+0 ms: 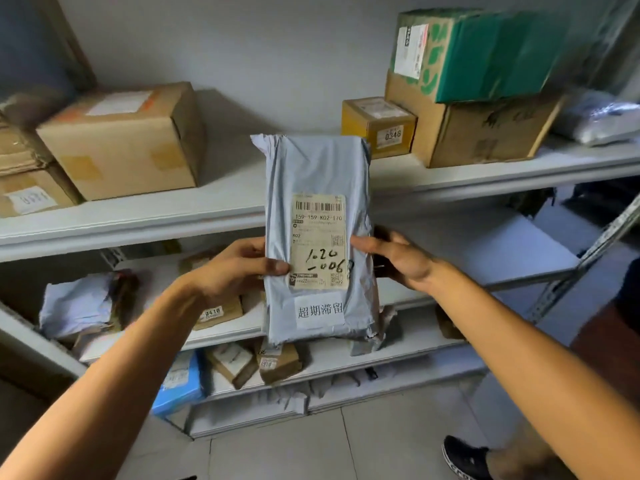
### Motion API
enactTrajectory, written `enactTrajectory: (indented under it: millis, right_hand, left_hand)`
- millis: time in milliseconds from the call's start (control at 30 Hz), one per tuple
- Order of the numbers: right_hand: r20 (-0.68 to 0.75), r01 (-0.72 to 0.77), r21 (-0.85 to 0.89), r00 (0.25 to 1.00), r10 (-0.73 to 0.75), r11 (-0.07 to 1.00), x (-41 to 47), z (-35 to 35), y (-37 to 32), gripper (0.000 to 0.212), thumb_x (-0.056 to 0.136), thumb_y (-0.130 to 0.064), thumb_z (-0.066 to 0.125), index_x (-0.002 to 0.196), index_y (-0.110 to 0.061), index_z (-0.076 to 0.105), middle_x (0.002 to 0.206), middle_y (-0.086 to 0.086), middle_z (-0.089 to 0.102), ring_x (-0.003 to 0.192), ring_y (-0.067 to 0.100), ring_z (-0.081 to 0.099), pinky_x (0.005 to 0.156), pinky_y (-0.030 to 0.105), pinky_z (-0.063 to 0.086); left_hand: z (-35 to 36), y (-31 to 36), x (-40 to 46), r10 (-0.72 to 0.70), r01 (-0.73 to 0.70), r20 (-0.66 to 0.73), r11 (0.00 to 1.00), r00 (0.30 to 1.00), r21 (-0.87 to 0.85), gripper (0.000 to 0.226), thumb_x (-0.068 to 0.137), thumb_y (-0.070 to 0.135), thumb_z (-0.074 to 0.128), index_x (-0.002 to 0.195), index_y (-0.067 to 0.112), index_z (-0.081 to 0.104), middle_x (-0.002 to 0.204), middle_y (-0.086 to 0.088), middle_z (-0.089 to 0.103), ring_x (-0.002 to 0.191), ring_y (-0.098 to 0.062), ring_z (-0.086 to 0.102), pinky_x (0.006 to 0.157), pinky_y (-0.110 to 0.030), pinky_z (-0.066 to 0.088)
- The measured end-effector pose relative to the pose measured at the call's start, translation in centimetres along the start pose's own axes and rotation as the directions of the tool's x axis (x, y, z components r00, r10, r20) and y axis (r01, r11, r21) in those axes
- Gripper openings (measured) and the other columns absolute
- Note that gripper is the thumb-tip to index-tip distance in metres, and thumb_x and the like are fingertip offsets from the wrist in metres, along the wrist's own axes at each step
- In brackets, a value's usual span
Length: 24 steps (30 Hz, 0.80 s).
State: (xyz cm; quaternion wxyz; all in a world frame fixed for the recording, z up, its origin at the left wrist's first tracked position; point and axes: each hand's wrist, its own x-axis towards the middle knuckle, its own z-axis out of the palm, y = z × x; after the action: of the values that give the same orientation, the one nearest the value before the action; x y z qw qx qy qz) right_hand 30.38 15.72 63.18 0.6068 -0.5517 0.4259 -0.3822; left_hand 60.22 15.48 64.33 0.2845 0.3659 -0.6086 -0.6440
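Grey mailer bag [318,174] held upright, centre frame
The left hand [225,271] and right hand [398,261] grip its sides, thumbs at the edges of the shipping label [318,244]; cardboard boxes [124,140] sit on the white shelf [225,202] behind.

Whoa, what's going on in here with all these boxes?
A person is holding a grey parcel upright in front of the shelves. The left hand grips its left edge, thumb by the shipping label, and the right hand pinches the right edge. The label faces the camera, as if being read. Cardboard boxes sit on the shelves behind.
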Motion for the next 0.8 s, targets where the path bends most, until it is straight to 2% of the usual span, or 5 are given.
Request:
enactTrajectory:
  millis: [167,333,433,667,800]
  right_hand:
    - [-0.124,-0.013,-0.008,0.992,0.012,1.0,-4.4,-1.6,2.6,0.073,0.067,-0.041,0.08,0.132,-0.014,0.061,0.126,0.009,0.071,0.117,0.03,0.067,0.097,0.044,0.056]
    - [-0.25,-0.038,0.023,0.967,0.043,0.999,-9.5,-3.9,4.7,0.075,0.067,-0.039,0.085,0.133,-0.013,0.061,0.128,0.011,0.069,0.119,0.031,0.065,0.104,0.053,0.05]
    - [-0.333,-0.048,0.057,0.941,0.064,0.997,-12.9,-5.3,5.9,0.086,0.059,-0.046,0.093,0.132,-0.013,0.061,0.13,0.012,0.068,0.122,0.032,0.064,0.106,0.055,0.048]
    - [-0.558,-0.046,0.15,0.82,0.123,0.988,-22.5,-8.8,8.7,0.063,0.059,-0.036,0.084,0.117,-0.024,0.065,0.122,0.004,0.073,0.115,0.025,0.068,0.099,0.044,0.055]
    - [-0.664,-0.016,0.194,0.734,0.144,0.981,-28.6,-10.7,10.8,0.067,0.056,-0.031,0.087,0.119,-0.02,0.065,0.117,0.001,0.075,0.111,0.021,0.07,0.09,0.035,0.059]
  left_hand:
    - [2.7,-0.8,1.8,-0.046,0.035,0.164,0.997,0.985,0.072,0.088,0.055,0.043,0.098,0.124,0.0,0.064,0.128,-0.026,0.066,0.119,-0.044,0.064,0.096,-0.052,0.057]
    - [6.4,-1.9,4.6,-0.08,0.057,0.31,0.995,0.947,0.082,0.058,0.062,0.025,0.09,0.115,0.008,0.074,0.124,-0.021,0.07,0.118,-0.041,0.066,0.094,-0.044,0.059]
    - [9.5,-2.4,6.8,-0.105,0.066,0.402,0.992,0.91,0.109,0.067,0.063,0.031,0.093,0.121,0.006,0.07,0.128,-0.022,0.068,0.12,-0.041,0.064,0.099,-0.048,0.056]
    - [18.9,-3.6,12.1,-0.164,0.095,0.555,0.984,0.816,0.151,0.08,0.051,0.038,0.1,0.118,0.003,0.073,0.125,-0.023,0.069,0.119,-0.041,0.065,0.101,-0.048,0.054]
    - [25.6,-4.4,15.0,-0.181,0.077,0.661,0.98,0.728,0.184,0.06,0.063,0.021,0.09,0.119,0.008,0.073,0.126,-0.024,0.069,0.117,-0.044,0.065,0.095,-0.051,0.057]
